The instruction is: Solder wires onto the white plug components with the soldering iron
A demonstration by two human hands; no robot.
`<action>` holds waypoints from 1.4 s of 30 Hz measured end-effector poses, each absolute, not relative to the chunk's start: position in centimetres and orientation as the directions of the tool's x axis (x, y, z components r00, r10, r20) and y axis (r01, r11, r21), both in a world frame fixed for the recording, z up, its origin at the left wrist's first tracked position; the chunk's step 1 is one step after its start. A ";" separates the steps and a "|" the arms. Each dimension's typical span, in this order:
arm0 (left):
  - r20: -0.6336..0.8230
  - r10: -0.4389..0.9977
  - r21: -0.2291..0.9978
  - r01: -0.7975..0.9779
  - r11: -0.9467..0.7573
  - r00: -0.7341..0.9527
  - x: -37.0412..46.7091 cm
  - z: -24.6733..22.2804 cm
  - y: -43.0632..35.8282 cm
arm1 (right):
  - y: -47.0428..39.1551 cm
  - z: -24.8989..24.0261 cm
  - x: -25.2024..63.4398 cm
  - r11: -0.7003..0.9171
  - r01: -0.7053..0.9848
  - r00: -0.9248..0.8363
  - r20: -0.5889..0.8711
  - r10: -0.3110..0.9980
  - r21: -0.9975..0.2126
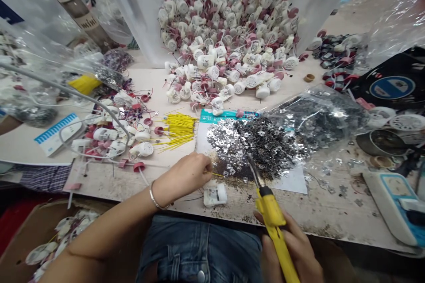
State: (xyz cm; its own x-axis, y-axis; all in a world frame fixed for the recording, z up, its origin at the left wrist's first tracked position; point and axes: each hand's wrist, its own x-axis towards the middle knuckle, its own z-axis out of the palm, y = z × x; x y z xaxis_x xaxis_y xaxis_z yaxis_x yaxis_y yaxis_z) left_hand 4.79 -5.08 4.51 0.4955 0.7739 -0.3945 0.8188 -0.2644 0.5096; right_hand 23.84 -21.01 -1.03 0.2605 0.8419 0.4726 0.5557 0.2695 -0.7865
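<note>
My left hand [191, 170] is closed, pinching a thin yellow wire [217, 174] that points right. In my right hand [292, 247] is a yellow-handled soldering iron [272, 214], its metal tip reaching into a heap of small metal tabs [265, 146]. Shiny tabs lie left in the heap and darker ones right, over a white sheet [295, 181]. Just below the wire, near the table's front edge, sits a white plastic housing [215, 195] with a dark lead. Left of the heap is a bundle of yellow wires [181, 130].
Many white and pink parts [229, 44] spill from a translucent bin [129, 13] at the back. More white housings [116, 135] lie at left. On the right are a plastic bag [322, 115], a metal cup [381, 143] and a white-and-blue device [393, 205]. A cardboard box [20, 247] stands lower left.
</note>
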 end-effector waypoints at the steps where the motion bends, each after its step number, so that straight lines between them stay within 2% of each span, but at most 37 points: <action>1: -0.395 0.780 0.511 0.821 -0.253 0.486 4.5 4.8 -5.4 | -20.3 -1.2 23.2 0.288 0.547 0.267 0.489 0.830 -0.786; 3: -0.376 0.771 0.573 0.783 -0.242 0.514 4.4 5.4 -6.3 | -18.6 -1.4 22.0 0.344 0.533 0.280 0.545 0.790 -0.773; 5: -0.288 0.766 0.690 0.679 -0.252 0.576 4.7 5.6 -7.4 | -16.9 -1.3 21.0 0.394 0.511 0.279 0.581 0.765 -0.764; 7: -0.107 0.805 0.810 0.520 -0.270 0.584 5.1 5.4 -8.3 | -15.8 -1.0 20.2 0.404 0.440 0.267 0.546 0.794 -0.802; 10: 0.135 0.901 0.897 0.336 -0.289 0.413 5.2 4.6 -9.0 | -15.5 -0.6 19.9 0.393 0.350 0.283 0.496 0.821 -0.850; 13: 0.252 0.919 0.845 0.394 -0.362 0.304 3.9 4.2 -8.8 | -15.9 -0.8 20.1 0.436 0.507 0.196 0.592 0.782 -0.744; 15: 0.343 0.873 0.704 0.521 -0.482 0.346 2.3 4.1 -8.5 | -15.9 -1.2 20.1 0.466 0.614 0.049 0.620 0.783 -0.637; 17: 0.390 0.793 0.506 0.611 -0.609 0.468 0.5 4.0 -8.5 | -15.6 -1.6 20.1 0.465 0.653 -0.012 0.605 0.796 -0.598; 19: 0.349 0.710 0.349 0.618 -0.705 0.612 -1.0 3.8 -8.8 | -15.0 -1.6 19.8 0.421 0.672 0.050 0.605 0.794 -0.608; 21: 0.282 0.639 0.302 0.565 -0.767 0.716 -1.8 3.4 -9.6 | -14.3 -1.6 19.6 0.379 0.673 0.144 0.615 0.775 -0.635; 23: 0.278 0.612 0.378 0.501 -0.778 0.740 -1.5 2.9 -10.6 | -13.7 -1.6 19.2 0.368 0.663 0.192 0.622 0.759 -0.652; 25: 0.327 0.672 0.555 0.441 -0.705 0.664 -0.4 2.4 -11.4 | -13.1 -1.9 19.0 0.387 0.650 0.187 0.631 0.752 -0.654; 27: 0.304 0.806 0.746 0.399 -0.533 0.507 1.0 1.9 -11.7 | -12.8 -2.2 18.8 0.408 0.648 0.153 0.634 0.758 -0.644; 29: 0.196 0.911 0.860 0.383 -0.337 0.362 2.1 1.6 -11.5 | -12.8 -2.5 18.7 0.419 0.637 0.118 0.619 0.777 -0.647; 31: 0.102 0.946 0.892 0.392 -0.224 0.307 2.6 1.3 -11.3 | -13.1 -2.4 18.6 0.437 0.572 0.109 0.592 0.798 -0.694; 35: 0.055 0.929 0.878 0.425 -0.219 0.365 2.5 1.1 -11.1 | -13.5 -1.9 18.0 0.384 0.359 0.190 0.469 0.862 -0.851; 38: 0.014 0.927 0.877 0.440 -0.191 0.374 2.5 1.5 -11.2 | -13.8 -1.9 17.6 0.380 0.396 0.247 0.495 0.833 -0.836; 42: -0.079 0.929 0.878 0.467 -0.107 0.362 2.6 1.9 -11.3 | -14.2 -2.1 17.6 0.454 0.363 0.141 0.530 0.836 -0.814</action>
State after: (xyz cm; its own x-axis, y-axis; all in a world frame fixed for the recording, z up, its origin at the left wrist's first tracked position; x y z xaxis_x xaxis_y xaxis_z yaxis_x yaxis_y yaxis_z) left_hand 2.59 -11.27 1.86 0.3623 0.9287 -0.0795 0.4668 -0.1070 0.8779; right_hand 17.62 -14.21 -2.12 0.1414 0.8364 0.5296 0.3631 0.4539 -0.8137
